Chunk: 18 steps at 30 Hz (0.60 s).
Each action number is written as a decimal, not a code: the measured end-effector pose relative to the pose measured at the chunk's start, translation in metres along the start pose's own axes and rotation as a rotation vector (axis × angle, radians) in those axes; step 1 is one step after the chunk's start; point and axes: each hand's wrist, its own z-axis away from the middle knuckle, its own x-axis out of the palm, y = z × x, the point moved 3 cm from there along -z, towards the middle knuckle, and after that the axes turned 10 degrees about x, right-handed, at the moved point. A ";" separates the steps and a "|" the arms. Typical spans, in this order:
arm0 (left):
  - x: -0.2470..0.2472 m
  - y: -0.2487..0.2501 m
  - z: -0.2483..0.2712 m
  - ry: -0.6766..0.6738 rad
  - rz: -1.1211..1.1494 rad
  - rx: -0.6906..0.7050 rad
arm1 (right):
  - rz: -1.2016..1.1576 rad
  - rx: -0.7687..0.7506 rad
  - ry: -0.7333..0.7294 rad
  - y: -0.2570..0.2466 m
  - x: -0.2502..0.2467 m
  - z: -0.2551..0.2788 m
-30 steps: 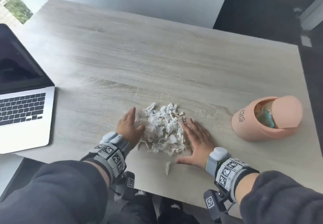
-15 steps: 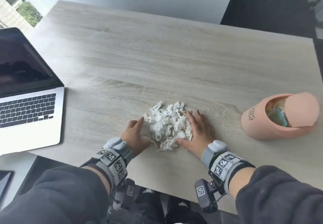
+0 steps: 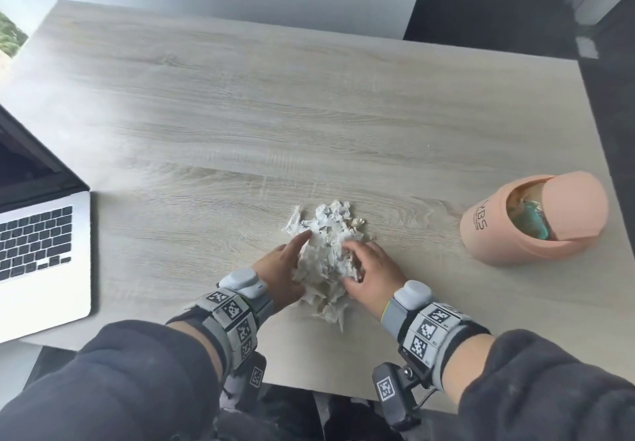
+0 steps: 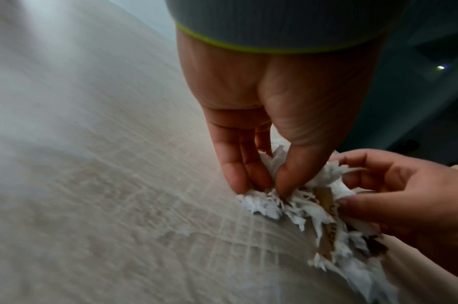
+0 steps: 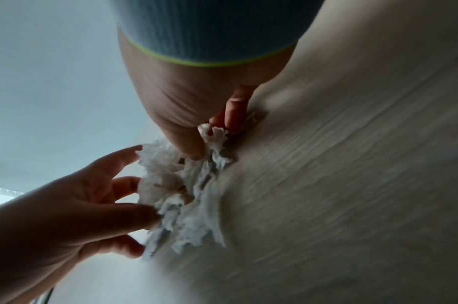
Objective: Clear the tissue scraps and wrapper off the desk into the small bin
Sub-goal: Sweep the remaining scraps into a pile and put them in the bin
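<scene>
- Head view: my left hand (image 3: 280,268) and right hand (image 3: 372,268) cup the tissue scraps (image 3: 326,251) heaped on the table (image 3: 309,114); the small bin (image 3: 536,220), well apart to the right, already holds something teal; nothing of this heap is binned yet.
- Left wrist view: my left hand's fingers (image 4: 238,164) and thumb pinch the heap's edge; brown wrapper bits (image 4: 326,207) show among the white.
- Right wrist view: my right hand (image 5: 194,102) grips scraps between thumb and fingers; lifting remains.

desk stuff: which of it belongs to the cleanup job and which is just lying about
Part of the job:
tissue scraps
pink bin
left hand
right hand

Just lying about:
laptop
</scene>
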 end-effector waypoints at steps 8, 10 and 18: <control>0.002 0.026 -0.018 -0.006 0.076 0.118 | -0.304 0.252 0.067 -0.010 0.007 -0.005; -0.001 0.033 -0.020 0.020 0.172 0.117 | -0.440 0.323 0.081 -0.008 -0.001 -0.005; -0.026 0.073 -0.036 0.014 0.202 0.110 | -0.994 0.443 -0.058 -0.018 -0.046 0.010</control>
